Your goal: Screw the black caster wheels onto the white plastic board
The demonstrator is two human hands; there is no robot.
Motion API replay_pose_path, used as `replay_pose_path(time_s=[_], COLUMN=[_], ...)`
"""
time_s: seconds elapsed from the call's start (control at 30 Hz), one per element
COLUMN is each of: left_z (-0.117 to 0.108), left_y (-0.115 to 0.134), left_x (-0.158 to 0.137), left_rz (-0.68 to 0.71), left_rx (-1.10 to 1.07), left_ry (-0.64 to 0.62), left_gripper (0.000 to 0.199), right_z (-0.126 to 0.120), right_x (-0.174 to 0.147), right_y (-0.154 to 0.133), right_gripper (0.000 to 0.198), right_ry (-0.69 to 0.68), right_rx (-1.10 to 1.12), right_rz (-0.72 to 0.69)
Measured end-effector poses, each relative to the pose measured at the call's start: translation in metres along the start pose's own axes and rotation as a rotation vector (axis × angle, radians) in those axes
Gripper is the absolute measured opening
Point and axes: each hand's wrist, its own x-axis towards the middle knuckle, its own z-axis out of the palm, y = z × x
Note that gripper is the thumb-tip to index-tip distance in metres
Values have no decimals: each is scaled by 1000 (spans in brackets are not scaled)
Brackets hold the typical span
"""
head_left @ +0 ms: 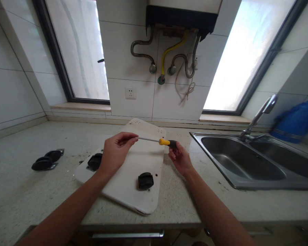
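My right hand (180, 157) grips the black end of a screwdriver (164, 141) with a yellow and black handle. The shaft points left, and its tip meets the pinched fingers of my left hand (119, 148). Whether a small screw sits between those fingertips is hidden. Below both hands lies a white board (136, 171) with rounded corners and small holes. A black caster wheel (145, 180) stands on its near right part. Another black caster (94, 161) is at its left side, partly behind my left wrist.
Two loose black casters (47, 159) with metal plates lie on the speckled countertop (59, 191) at left. A steel double sink (236, 184) with a faucet (259, 116) is at right, a blue object (295, 119) behind it. Hoses (141, 54) hang from a wall unit.
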Motion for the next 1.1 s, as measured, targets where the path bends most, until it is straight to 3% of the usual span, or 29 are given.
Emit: replay_pose_path(time_s=[0.27,0.4,0.57,0.73,0.97,1.1], left_z=[9,14,16,19,36,46], left_y=[1,0,-1,8,5,-5], left_x=[-7,-4,-9,-31,-87,-106], left_rz=[188,188,175,164,227,248], left_rx=[86,55,27,165,532,601], left_ry=[-48,-62,-35,1,-318,-387], left_gripper=[19,27,57,60,44,29], right_z=[-5,-5,-5,-5,-5,-5], right_x=[4,2,-1,0,2,0], right_y=[3,2,-1,-5,-4,-4], right_gripper=[39,38,37,39,42,41], right_ry=[35,55,89,110,156,153], right_rx=[35,66,130,208,284,298], right_rz=[44,48,57,67,81,86])
